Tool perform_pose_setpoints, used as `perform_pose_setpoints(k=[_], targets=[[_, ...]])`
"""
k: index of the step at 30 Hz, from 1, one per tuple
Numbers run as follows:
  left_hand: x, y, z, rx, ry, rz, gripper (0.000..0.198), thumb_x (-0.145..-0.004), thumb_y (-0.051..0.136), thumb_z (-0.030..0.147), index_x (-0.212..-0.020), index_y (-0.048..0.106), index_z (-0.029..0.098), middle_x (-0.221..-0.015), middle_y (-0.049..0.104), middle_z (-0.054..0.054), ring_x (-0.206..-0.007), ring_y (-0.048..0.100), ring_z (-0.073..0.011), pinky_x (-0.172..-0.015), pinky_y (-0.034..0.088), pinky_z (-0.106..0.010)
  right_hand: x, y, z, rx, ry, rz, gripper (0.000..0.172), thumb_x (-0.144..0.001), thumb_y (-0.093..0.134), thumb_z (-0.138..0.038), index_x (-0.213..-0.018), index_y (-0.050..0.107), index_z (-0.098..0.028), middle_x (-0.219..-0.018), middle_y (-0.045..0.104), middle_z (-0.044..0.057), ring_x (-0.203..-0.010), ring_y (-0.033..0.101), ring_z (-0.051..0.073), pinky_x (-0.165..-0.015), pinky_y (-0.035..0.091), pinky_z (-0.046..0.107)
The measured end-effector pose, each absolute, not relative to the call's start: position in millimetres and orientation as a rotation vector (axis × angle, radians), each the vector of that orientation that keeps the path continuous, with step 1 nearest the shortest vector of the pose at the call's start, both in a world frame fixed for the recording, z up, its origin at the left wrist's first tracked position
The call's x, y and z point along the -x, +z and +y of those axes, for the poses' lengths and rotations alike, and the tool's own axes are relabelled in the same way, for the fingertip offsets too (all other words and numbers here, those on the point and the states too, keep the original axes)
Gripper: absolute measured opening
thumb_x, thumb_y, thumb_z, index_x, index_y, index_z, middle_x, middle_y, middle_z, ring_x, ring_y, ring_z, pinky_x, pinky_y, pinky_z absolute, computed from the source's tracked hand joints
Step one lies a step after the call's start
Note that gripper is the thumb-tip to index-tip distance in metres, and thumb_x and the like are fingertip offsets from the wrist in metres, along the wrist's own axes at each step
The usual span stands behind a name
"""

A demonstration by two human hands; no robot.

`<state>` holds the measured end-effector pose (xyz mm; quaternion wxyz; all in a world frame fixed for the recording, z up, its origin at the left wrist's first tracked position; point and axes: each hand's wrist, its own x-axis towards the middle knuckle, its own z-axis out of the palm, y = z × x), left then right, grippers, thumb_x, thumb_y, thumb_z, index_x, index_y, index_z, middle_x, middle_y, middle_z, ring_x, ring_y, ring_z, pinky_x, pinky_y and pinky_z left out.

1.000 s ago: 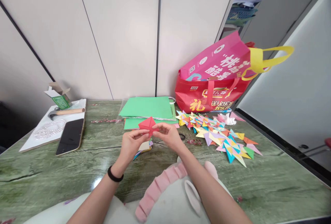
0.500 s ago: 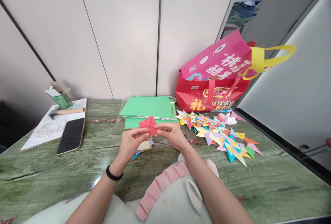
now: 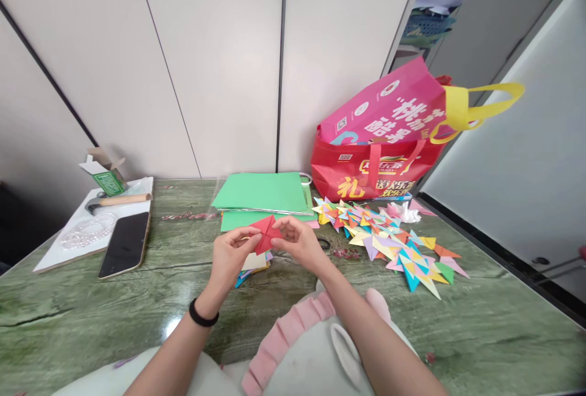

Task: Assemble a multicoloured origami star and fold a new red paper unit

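A piece of red origami paper (image 3: 265,229) with crossing creases is held in the air between both hands. My left hand (image 3: 232,255) pinches its left side between thumb and fingers. On the right edge, my right hand (image 3: 297,242) is closed with thumb and fingertips against the paper. Below it lies a small stack of coloured paper squares (image 3: 254,263), partly hidden by the hands. Green paper sheets (image 3: 263,191) lie just behind. Several folded paper pieces (image 3: 379,231) in many colours are spread to the right.
Red and pink bags (image 3: 348,170) stand at the back right. At the left, a white board (image 3: 55,255) bears a hammer (image 3: 123,199), beads (image 3: 89,231) and a small box (image 3: 110,181), with a phone (image 3: 124,246) against it. A plush toy (image 3: 315,353) lies in front of me.
The red paper has turned and lowered slightly, and more of its creased face shows. My right hand's fingers have bent more over its edge. A dark ring on the table has come into view.
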<state>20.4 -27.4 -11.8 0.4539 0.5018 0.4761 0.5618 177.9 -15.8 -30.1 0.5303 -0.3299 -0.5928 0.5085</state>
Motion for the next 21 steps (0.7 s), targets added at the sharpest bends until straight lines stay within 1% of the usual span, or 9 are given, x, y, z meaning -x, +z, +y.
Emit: perform_pose_setpoints(k=[2, 4, 7, 10, 11, 13, 15, 17, 21], targets=[[-19.2, -12.5, -26.4, -1.238, 1.382, 1.178, 0.017, -0.057, 0.074, 0.024, -0.069, 0.069, 0.014, -0.066, 0.07, -0.004, -0.057, 0.062, -0.0138, -0.051, 0.048, -0.02, -177.3, -27.4, -18.2, 0.775, 1.209, -1.48, 0.037, -0.068, 0.067, -0.024, -0.102, 0.056, -0.024, -0.095, 0.06, 0.002, -0.071, 0.058, 0.013, -0.062, 0.049, 0.025], [-18.2, -13.2, -25.8, -1.243, 1.369, 1.172, 0.02, -0.056, 0.075, 0.024, -0.071, 0.069, 0.013, -0.068, 0.071, -0.005, -0.06, 0.063, -0.0154, -0.053, 0.049, -0.021, -177.3, -25.3, -20.0, 0.761, 1.205, -1.56, 0.04, -0.072, 0.063, -0.024, -0.111, 0.054, -0.026, -0.105, 0.058, 0.003, -0.081, 0.058, 0.015, -0.065, 0.05, 0.026], [-17.4, -13.4, -25.8, -1.233, 1.354, 1.126, 0.031, -0.056, 0.075, 0.026, -0.083, 0.068, 0.013, -0.071, 0.071, -0.006, -0.064, 0.065, -0.0172, -0.056, 0.051, -0.023, -177.5, -25.0, -20.2, 0.756, 1.168, -1.615, 0.034, -0.074, 0.061, -0.026, -0.107, 0.059, -0.025, -0.111, 0.054, 0.005, -0.087, 0.056, 0.017, -0.066, 0.049, 0.026], [-17.5, -11.9, -26.2, -1.179, 1.363, 1.061, 0.056, -0.057, 0.075, 0.027, -0.109, 0.057, 0.013, -0.071, 0.071, -0.005, -0.062, 0.065, -0.0161, -0.057, 0.052, -0.024, -177.6, -27.5, -18.2, 0.762, 1.143, -1.575, 0.033, -0.071, 0.064, -0.025, -0.103, 0.061, -0.023, -0.11, 0.054, 0.005, -0.082, 0.056, 0.015, -0.063, 0.049, 0.025], [-17.7, -11.0, -26.5, -1.151, 1.37, 1.052, 0.062, -0.057, 0.076, 0.027, -0.113, 0.054, 0.013, -0.069, 0.071, -0.004, -0.061, 0.065, -0.0158, -0.057, 0.052, -0.024, -177.6, -28.4, -17.5, 0.766, 1.138, -1.563, 0.032, -0.07, 0.065, -0.025, -0.102, 0.061, -0.023, -0.109, 0.054, 0.005, -0.081, 0.056, 0.015, -0.063, 0.048, 0.025], [-18.2, -8.8, -27.1, -1.084, 1.365, 1.065, 0.06, -0.054, 0.078, 0.027, -0.107, 0.056, 0.012, -0.065, 0.071, -0.003, -0.056, 0.064, -0.0156, -0.054, 0.052, -0.024, -177.7, -29.5, -16.5, 0.771, 1.125, -1.565, 0.032, -0.069, 0.065, -0.024, -0.101, 0.061, -0.023, -0.107, 0.055, 0.004, -0.081, 0.056, 0.014, -0.064, 0.048, 0.025], [-18.5, -6.8, -27.6, -1.021, 1.337, 1.106, 0.044, -0.05, 0.079, 0.028, -0.087, 0.061, 0.011, -0.059, 0.069, -0.002, -0.051, 0.063, -0.0153, -0.049, 0.05, -0.023, -177.8, -29.8, -16.2, 0.774, 1.11, -1.575, 0.032, -0.068, 0.066, -0.024, -0.1, 0.062, -0.023, -0.106, 0.056, 0.004, -0.082, 0.055, 0.015, -0.064, 0.047, 0.025], [-18.3, -5.5, -27.9, -0.99, 1.307, 1.141, 0.034, -0.047, 0.08, 0.028, -0.07, 0.06, 0.012, -0.054, 0.068, -0.002, -0.048, 0.062, -0.0149, -0.045, 0.049, -0.022, -177.6, -29.6, -16.5, 0.773, 1.121, -1.567, 0.032, -0.068, 0.066, -0.024, -0.099, 0.062, -0.023, -0.107, 0.056, 0.004, -0.08, 0.056, 0.014, -0.063, 0.047, 0.025], [-16.7, -4.9, -27.9, -0.961, 1.277, 1.129, 0.033, -0.046, 0.081, 0.028, -0.064, 0.059, 0.012, -0.054, 0.069, -0.003, -0.046, 0.063, -0.0154, -0.045, 0.05, -0.022, -177.4, -29.3, -17.4, 0.769, 1.174, -1.547, 0.033, -0.068, 0.065, -0.024, -0.101, 0.062, -0.023, -0.108, 0.054, 0.005, -0.074, 0.056, 0.012, -0.061, 0.048, 0.024]])
